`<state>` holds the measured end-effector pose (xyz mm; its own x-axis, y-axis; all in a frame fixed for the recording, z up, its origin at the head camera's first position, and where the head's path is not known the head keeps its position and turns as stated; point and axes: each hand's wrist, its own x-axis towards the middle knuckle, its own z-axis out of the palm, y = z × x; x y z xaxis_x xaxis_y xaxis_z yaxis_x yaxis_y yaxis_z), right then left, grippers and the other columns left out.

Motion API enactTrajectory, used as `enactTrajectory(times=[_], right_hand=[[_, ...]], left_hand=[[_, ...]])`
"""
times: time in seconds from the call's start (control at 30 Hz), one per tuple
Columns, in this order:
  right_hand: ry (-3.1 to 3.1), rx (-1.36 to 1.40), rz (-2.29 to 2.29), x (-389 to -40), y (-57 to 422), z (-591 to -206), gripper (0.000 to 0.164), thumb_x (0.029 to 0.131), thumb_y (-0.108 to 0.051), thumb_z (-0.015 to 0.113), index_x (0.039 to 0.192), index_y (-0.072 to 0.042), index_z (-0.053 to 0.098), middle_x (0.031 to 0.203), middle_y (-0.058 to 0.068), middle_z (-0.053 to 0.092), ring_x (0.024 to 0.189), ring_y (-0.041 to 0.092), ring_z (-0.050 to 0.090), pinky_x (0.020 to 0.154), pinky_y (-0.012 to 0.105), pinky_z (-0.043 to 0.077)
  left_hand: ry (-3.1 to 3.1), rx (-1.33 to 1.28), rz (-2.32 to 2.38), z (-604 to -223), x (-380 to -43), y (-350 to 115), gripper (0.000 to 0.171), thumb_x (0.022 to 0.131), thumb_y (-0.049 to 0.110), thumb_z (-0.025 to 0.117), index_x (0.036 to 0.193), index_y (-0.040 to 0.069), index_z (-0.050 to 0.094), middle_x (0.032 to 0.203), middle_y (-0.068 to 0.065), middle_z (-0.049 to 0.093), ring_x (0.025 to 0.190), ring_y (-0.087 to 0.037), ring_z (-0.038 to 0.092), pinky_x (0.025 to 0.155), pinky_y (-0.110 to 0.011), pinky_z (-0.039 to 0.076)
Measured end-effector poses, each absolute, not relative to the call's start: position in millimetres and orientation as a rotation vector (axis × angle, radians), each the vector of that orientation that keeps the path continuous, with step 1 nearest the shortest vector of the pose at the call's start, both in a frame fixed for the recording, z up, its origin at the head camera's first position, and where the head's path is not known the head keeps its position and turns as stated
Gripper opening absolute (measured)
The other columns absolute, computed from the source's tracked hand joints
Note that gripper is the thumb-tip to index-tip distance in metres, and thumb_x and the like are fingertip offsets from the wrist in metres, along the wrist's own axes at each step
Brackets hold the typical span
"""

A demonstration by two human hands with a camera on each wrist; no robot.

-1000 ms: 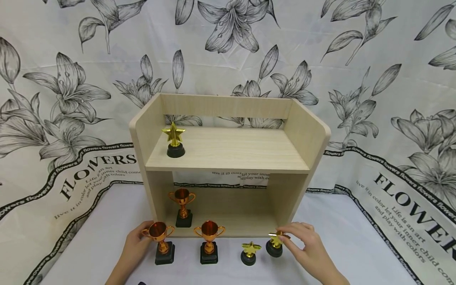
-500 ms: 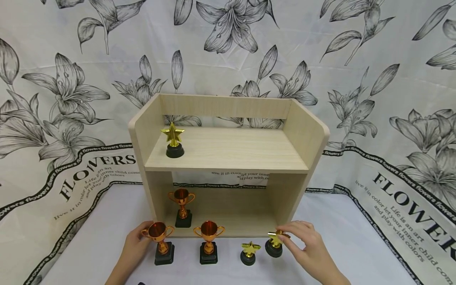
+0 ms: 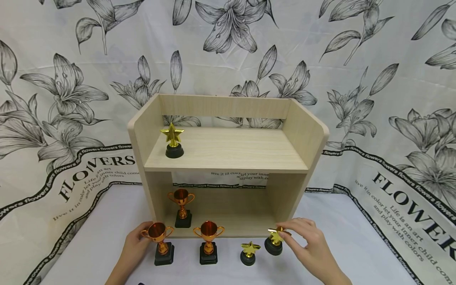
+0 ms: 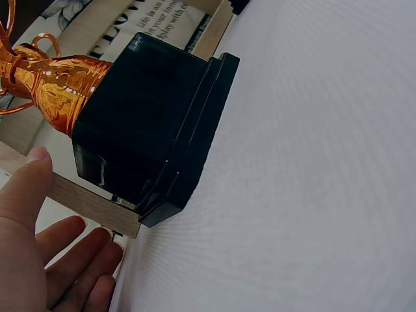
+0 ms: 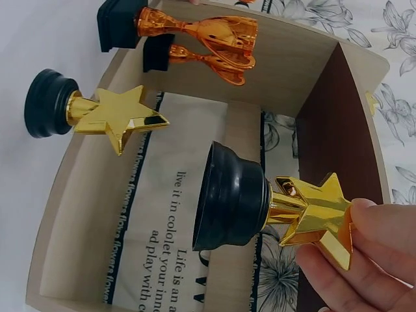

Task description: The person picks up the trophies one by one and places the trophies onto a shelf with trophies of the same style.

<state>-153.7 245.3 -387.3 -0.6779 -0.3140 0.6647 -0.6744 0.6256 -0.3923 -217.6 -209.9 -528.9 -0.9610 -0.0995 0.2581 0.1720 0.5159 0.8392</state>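
Observation:
My right hand [image 3: 313, 245] pinches the upper tip of a gold star trophy [image 5: 317, 214] between thumb and fingers. Its round black base [image 5: 231, 198] hangs upright in the head view, with space under it in the right wrist view. A second star trophy [image 3: 250, 253] stands just left of it on the white cloth. At the left, my left hand [image 3: 134, 243] lies beside a copper-coloured trophy cup [image 3: 162, 244], by its left handle. The left wrist view has that thumb and the loosely bent fingers [image 4: 104, 257] apart from the cup's black base [image 4: 146, 117].
A pale wooden two-tier shelf [image 3: 228, 171] stands behind the hands. One star trophy [image 3: 173, 140] sits at the left of its upper board, one trophy cup [image 3: 183, 208] at the left of its lower level. Another trophy cup [image 3: 208, 242] stands before the shelf. Flower-printed cloth [image 3: 228, 67] hangs behind.
My right hand has lifted the star trophy slightly, a little toward the shelf. The left hand and the other trophies have kept their places.

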Motion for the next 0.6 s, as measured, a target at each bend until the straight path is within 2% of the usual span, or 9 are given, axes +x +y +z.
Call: enactTrajectory(times=[0.33, 0.6], right_hand=[[-2.278, 0.769, 0.884, -153.8, 240.0, -378.0, 0.034, 0.075, -0.003, 0.075, 0.103, -0.022, 0.069, 0.095, -0.011, 0.069, 0.093, 0.006, 0.058, 0.088, 0.019, 0.031], [-2.087, 0.858, 0.844, -156.7, 232.2, -370.2, 0.046, 0.061, 0.01, 0.077, 0.099, -0.015, 0.07, 0.091, -0.007, 0.07, 0.089, 0.013, 0.061, 0.086, 0.022, 0.033]], left_hand=[[-2.464, -0.071, -1.399, -529.2, -217.9, -209.3, 0.034, 0.08, -0.001, 0.061, 0.114, -0.003, 0.061, 0.111, -0.018, 0.064, 0.11, -0.037, 0.054, 0.092, -0.057, 0.039], [-2.487, -0.054, -1.386, -527.9, -218.0, -209.0, 0.034, 0.082, 0.001, 0.061, 0.115, -0.002, 0.06, 0.111, -0.018, 0.064, 0.109, -0.035, 0.054, 0.092, -0.055, 0.039]])
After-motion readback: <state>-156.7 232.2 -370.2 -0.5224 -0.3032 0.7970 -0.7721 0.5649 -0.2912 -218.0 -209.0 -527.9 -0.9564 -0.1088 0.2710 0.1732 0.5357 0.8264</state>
